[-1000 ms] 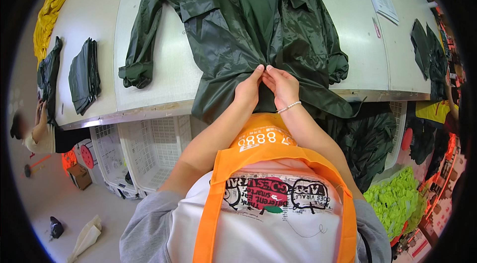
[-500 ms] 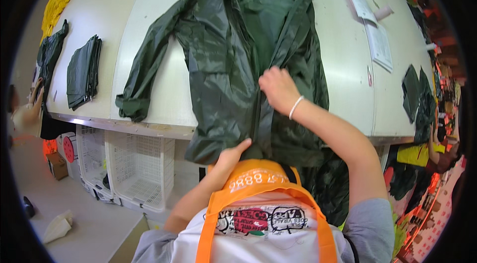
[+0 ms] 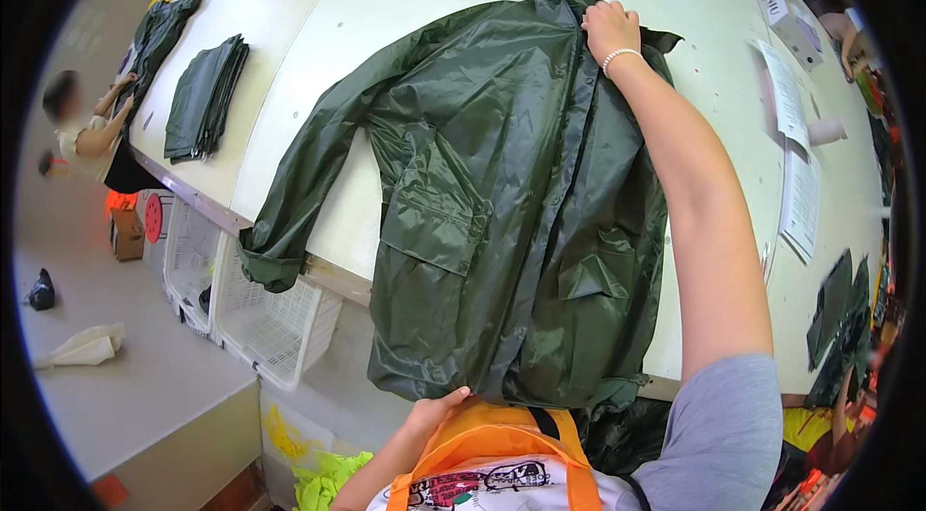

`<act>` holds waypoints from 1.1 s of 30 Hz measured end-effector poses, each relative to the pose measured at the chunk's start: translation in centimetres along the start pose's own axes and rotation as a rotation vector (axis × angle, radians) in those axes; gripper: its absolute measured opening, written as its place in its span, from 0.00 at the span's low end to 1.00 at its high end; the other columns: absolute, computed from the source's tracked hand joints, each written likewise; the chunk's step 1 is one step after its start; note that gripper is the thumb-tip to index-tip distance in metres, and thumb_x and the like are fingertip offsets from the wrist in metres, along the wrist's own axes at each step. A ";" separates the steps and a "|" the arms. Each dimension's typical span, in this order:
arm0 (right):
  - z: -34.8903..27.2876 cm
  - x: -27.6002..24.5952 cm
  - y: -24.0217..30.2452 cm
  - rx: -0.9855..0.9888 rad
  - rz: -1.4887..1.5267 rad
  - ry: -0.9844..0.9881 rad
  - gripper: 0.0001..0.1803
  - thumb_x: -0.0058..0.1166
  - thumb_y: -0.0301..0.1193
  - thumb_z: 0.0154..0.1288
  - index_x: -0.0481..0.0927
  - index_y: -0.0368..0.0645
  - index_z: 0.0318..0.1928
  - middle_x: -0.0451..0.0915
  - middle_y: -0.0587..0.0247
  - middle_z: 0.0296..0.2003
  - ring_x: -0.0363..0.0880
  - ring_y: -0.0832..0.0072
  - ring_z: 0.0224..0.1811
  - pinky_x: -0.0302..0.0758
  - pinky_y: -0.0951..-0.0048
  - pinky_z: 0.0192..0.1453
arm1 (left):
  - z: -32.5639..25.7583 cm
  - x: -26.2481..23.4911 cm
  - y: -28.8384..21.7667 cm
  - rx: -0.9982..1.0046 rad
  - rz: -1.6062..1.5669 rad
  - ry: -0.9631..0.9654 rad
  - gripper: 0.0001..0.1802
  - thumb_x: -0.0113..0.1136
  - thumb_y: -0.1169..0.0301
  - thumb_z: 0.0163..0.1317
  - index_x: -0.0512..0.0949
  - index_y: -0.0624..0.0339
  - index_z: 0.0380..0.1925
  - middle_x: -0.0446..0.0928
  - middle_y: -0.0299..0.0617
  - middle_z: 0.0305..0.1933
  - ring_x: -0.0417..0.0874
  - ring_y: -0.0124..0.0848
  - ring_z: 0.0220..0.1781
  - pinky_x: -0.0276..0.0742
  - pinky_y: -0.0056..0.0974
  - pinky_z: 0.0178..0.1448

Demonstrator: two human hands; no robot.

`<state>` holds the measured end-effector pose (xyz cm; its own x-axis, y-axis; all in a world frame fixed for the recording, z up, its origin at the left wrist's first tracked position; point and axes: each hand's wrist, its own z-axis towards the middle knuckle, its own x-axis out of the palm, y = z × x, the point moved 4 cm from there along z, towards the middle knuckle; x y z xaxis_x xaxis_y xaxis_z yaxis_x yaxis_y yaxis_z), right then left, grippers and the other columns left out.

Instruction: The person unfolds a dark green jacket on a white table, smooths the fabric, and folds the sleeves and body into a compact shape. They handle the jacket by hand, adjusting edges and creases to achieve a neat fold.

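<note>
A dark green rain jacket is spread front up over the table, collar away from me and hem over the near edge. My right hand is closed on the front zip edge just below the collar. Down at the bottom hem, my left hand grips the edge between thumb and fingers; the fingers are hidden beneath the cloth. The two front edges meet along the middle. One sleeve stretches to the left with its cuff turned back; the other is mostly hidden by my right arm.
Folded dark green garments lie in a stack on the left. Beyond them a co-worker handles another dark garment. White plastic baskets stand under the table. Paper sheets, a paper roll and a box lie on the right.
My right hand has moved up the zip edge from mid-chest to the collar. The jacket front, open at the top before, is now drawn together. My left hand stays at the hem.
</note>
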<state>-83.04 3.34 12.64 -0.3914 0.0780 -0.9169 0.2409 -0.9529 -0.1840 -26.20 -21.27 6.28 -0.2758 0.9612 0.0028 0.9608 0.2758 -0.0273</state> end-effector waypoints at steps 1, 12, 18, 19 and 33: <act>-0.5 0.3 -0.4 0.070 0.164 -0.088 0.08 0.53 0.34 0.61 0.82 0.47 0.38 0.81 0.61 0.38 0.77 0.63 0.45 0.71 0.62 0.47 | 1.3 -0.4 0.8 0.084 0.047 0.148 0.28 0.60 0.55 0.61 0.76 0.73 0.47 0.78 0.50 0.49 0.79 0.36 0.48 0.73 0.38 0.55; -40.9 -5.6 -7.5 0.911 0.665 0.770 0.23 0.56 0.46 0.61 0.79 0.33 0.38 0.82 0.47 0.31 0.81 0.61 0.34 0.75 0.64 0.40 | 4.7 -10.8 -24.4 0.778 0.322 -0.177 0.23 0.52 0.55 0.67 0.79 0.68 0.39 0.80 0.38 0.31 0.77 0.24 0.30 0.71 0.29 0.34; -43.6 -5.0 0.5 0.892 1.078 0.712 0.21 0.50 0.39 0.64 0.76 0.28 0.38 0.80 0.40 0.35 0.79 0.58 0.39 0.73 0.62 0.46 | 7.6 -1.1 -29.6 0.622 0.092 0.390 0.22 0.49 0.58 0.68 0.73 0.65 0.51 0.79 0.43 0.45 0.79 0.31 0.44 0.76 0.38 0.49; -40.1 -7.8 -0.7 0.899 0.858 0.885 0.22 0.48 0.41 0.65 0.76 0.29 0.34 0.79 0.39 0.31 0.79 0.59 0.34 0.72 0.59 0.42 | 6.5 -1.5 -30.1 0.689 0.107 0.335 0.21 0.50 0.59 0.68 0.72 0.64 0.52 0.79 0.43 0.45 0.79 0.31 0.45 0.76 0.38 0.50; -50.1 -8.8 -1.3 1.015 1.136 1.043 0.20 0.54 0.43 0.65 0.79 0.36 0.41 0.82 0.60 0.34 0.78 0.71 0.39 0.74 0.66 0.49 | 6.8 -13.1 -28.6 0.642 0.516 -0.166 0.22 0.57 0.53 0.62 0.78 0.64 0.35 0.77 0.38 0.27 0.80 0.27 0.26 0.77 0.32 0.30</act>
<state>-35.43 18.54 3.18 0.2944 -0.8987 -0.3251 -0.7530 -0.4276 0.5001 -50.29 -41.78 0.26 0.1457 0.9389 -0.3119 0.7791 -0.3032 -0.5486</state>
